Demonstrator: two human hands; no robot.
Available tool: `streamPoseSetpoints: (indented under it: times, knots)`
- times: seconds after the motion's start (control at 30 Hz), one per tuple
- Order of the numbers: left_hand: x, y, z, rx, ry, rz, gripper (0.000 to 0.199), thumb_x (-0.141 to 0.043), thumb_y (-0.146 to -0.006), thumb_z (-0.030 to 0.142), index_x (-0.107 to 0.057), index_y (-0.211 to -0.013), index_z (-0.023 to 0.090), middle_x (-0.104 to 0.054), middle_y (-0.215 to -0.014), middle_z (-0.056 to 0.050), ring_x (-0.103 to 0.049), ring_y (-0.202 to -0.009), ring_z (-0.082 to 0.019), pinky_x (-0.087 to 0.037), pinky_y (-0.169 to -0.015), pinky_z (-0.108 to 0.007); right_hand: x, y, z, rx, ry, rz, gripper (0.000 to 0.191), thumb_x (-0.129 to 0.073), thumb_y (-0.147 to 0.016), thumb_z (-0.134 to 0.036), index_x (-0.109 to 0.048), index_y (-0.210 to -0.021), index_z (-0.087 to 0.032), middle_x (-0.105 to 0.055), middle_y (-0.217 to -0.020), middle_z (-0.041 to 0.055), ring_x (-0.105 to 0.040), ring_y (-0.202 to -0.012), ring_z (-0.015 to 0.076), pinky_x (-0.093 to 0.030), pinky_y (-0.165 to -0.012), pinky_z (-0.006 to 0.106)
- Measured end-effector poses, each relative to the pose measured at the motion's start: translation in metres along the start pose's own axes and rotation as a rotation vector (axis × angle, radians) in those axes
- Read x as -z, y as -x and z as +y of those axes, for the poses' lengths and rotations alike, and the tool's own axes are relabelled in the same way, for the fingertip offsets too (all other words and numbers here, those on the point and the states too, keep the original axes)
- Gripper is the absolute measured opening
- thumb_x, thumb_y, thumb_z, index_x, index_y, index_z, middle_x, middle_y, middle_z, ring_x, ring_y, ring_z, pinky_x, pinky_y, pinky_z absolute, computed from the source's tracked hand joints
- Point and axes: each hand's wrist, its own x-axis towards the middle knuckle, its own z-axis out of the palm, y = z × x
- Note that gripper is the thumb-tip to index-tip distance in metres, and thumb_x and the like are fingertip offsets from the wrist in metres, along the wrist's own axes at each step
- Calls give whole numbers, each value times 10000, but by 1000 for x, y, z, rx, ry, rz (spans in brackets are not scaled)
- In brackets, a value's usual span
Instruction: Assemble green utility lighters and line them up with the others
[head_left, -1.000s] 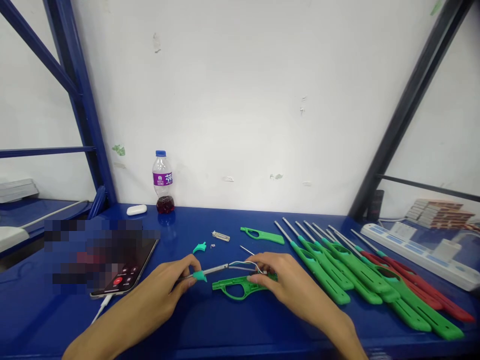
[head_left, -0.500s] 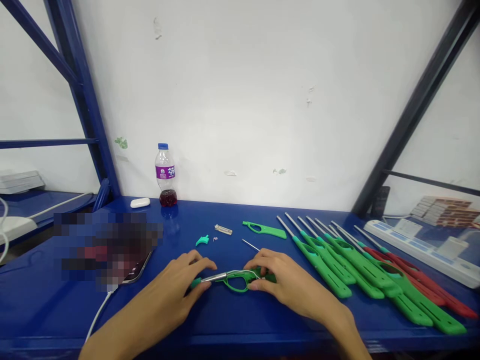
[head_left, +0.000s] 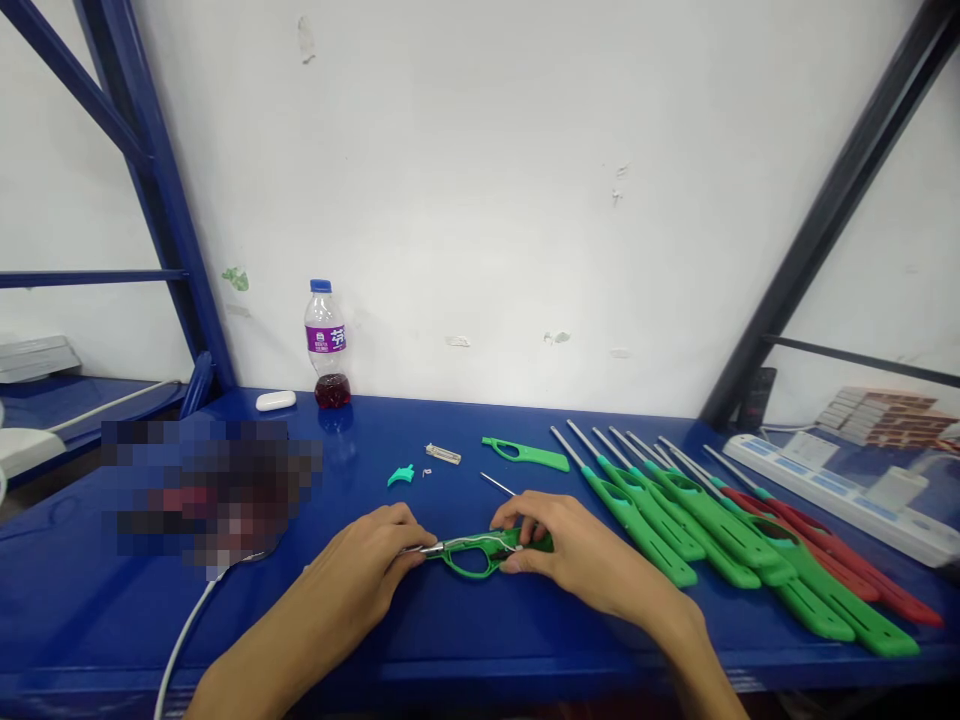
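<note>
An opened green lighter [head_left: 471, 572] of the long-nosed kind lies between my hands near the front of the blue table, its inside facing up with a pale wire along it. My left hand [head_left: 375, 560] pinches its metal tube, mostly covered by the fingers. My right hand [head_left: 559, 545] grips the handle end, thumb and fingers on either side. Beyond my hands lie a green half shell [head_left: 529, 454], a clear fuel tank [head_left: 442, 454], a teal trigger [head_left: 401, 474] and a tiny white part [head_left: 427, 472]. A thin metal rod [head_left: 496, 484], perhaps a screwdriver, reaches out behind my right hand.
Several long green lighters [head_left: 712, 520] and red lighters [head_left: 847, 560] lie on the right. Behind them is a white power strip [head_left: 840, 490]. A bottle [head_left: 328, 345] and a white case [head_left: 276, 401] stand near the wall. A white cable [head_left: 184, 630] runs at left, beside a blurred area.
My left hand has slid right along the metal tube, close to the lighter's green body. My right hand stays on the handle. The view has shifted slightly.
</note>
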Motion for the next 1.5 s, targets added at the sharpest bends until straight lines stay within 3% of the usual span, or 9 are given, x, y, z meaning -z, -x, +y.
streamPoseSetpoints:
  times: [0.2, 0.37, 0.6, 0.87, 0.97, 1.17, 1.3, 1.5]
  knots:
    - [1, 1, 2, -17, -41, 9, 367, -445, -1031, 143, -776, -1168, 224, -735, -1084, -76, -696, -1043, -264, -525, -901, -369, 3, 1, -3, -32, -33, 4, 96, -781, -933, -330, -726, -967, -259, -725, -900, -28, -674, -854, 180, -477, -732, 262]
    - [6, 3, 3, -61, 16, 49, 386, -400, -1048, 181, -762, -1179, 210, -732, -1087, -79, -706, -990, -247, -538, -891, -363, 7, 1, -15, 35, 23, 107, 160, -681, -1006, -349, -740, -900, -245, -750, -897, -17, -681, -838, 179, -466, -737, 275]
    - [12, 2, 6, -113, 82, 178, 372, -387, -1065, 242, -750, -1147, 221, -733, -1067, -61, -713, -945, -226, -535, -852, -335, 11, 8, -24, 9, 27, 124, 235, -739, -944, -507, -776, -1007, -284, -791, -948, -21, -710, -867, 191, -488, -754, 281]
    - [11, 3, 5, -134, 120, 281, 335, -405, -1085, 280, -735, -1132, 246, -737, -1048, -33, -715, -936, -206, -526, -833, -312, 6, 3, -16, 1, 144, 145, 193, -761, -940, -469, -767, -956, -276, -783, -892, -36, -674, -786, 183, -427, -686, 283]
    - [12, 3, 7, -126, 118, 267, 346, -396, -1084, 287, -734, -1141, 240, -739, -1060, -41, -716, -947, -214, -534, -841, -319, 8, 3, -15, 19, 190, 140, 239, -695, -991, -460, -776, -880, -265, -779, -840, -27, -655, -745, 184, -405, -675, 295]
    - [9, 2, 8, -86, 68, 226, 386, -361, -1079, 279, -730, -1176, 222, -738, -1108, -67, -720, -993, -238, -547, -888, -358, 14, 8, -18, -20, 72, 64, 308, -691, -965, -548, -799, -932, -261, -796, -882, 1, -706, -813, 211, -459, -713, 290]
    - [8, 0, 8, -79, 62, 228, 386, -360, -1078, 274, -731, -1172, 223, -735, -1111, -64, -721, -990, -238, -552, -881, -356, 15, 9, -22, -11, 82, 87, 384, -640, -987, -590, -795, -900, -250, -783, -826, -4, -677, -763, 202, -435, -699, 288]
    - [7, 0, 10, -86, 73, 188, 373, -370, -1074, 259, -726, -1182, 226, -727, -1131, -62, -713, -1003, -237, -549, -902, -365, 13, 6, -21, -37, 100, 137, 413, -566, -1047, -510, -790, -834, -237, -761, -738, -14, -641, -664, 176, -390, -639, 288]
